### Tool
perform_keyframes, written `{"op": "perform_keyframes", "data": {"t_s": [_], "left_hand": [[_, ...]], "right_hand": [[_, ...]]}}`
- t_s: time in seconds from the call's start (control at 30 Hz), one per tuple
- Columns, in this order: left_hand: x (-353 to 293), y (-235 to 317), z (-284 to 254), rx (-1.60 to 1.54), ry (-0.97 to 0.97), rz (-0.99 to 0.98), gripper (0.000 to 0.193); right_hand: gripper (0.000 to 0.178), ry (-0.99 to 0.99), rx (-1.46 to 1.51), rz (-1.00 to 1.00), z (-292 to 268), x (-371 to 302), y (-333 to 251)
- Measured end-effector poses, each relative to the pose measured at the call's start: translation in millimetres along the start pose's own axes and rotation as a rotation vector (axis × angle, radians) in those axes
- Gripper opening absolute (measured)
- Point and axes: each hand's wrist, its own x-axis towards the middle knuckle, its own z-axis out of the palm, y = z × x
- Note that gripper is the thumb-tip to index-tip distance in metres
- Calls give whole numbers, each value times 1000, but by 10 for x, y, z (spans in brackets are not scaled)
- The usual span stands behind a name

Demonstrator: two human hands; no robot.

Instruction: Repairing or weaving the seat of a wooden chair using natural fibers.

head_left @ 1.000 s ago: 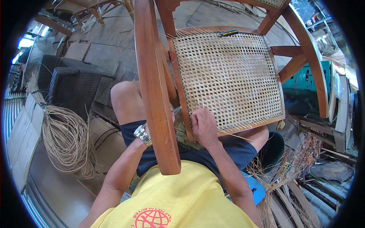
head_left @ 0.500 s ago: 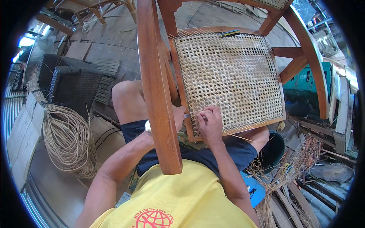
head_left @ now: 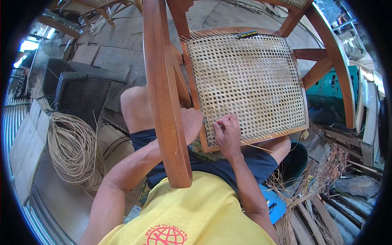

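A wooden chair [head_left: 165,98] lies tilted across my lap, its woven cane seat [head_left: 249,81] facing up. My left hand [head_left: 192,123] reaches from behind the chair's long wooden arm to the seat frame's left edge. Its fingers are curled and mostly hidden; a small dark tip shows beside them, too little to name. My right hand [head_left: 228,134] rests on the seat's near left corner, thumb and fingertips pinched together at the weave. Whatever they pinch is too small to make out. A loose cane strand [head_left: 261,149] trails rightward from near this hand.
A black and yellow tool [head_left: 246,34] lies on the seat's far edge. On the left are a coil of cane [head_left: 75,151] and dark woven mesh [head_left: 83,92]. To the right are a green case [head_left: 326,87], a dark bucket [head_left: 295,163] and cane scraps [head_left: 294,196].
My left hand has shifted right, showing more beyond the wooden arm, and the pale tip by its fingers is no longer visible. My right hand stays at the corner, fingers still pinched.
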Motion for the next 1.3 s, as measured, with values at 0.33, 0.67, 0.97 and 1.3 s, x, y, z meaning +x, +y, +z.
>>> {"op": "perform_keyframes", "data": {"t_s": [0.33, 0.67, 0.97, 1.3], "left_hand": [[108, 149, -83, 57, -24, 41, 15], [33, -28, 443, -264, 83, -40, 31], [5, -125, 481, -393, 140, 1, 29], [245, -255, 569, -449, -76, 96, 20]], "right_hand": [[8, 15, 37, -13, -1, 16, 35], [10, 13, -132, -91, -35, 46, -48], [7, -175, -283, -3, -70, 196, -138], [19, -165, -262, -228, -132, 132, -68]]}}
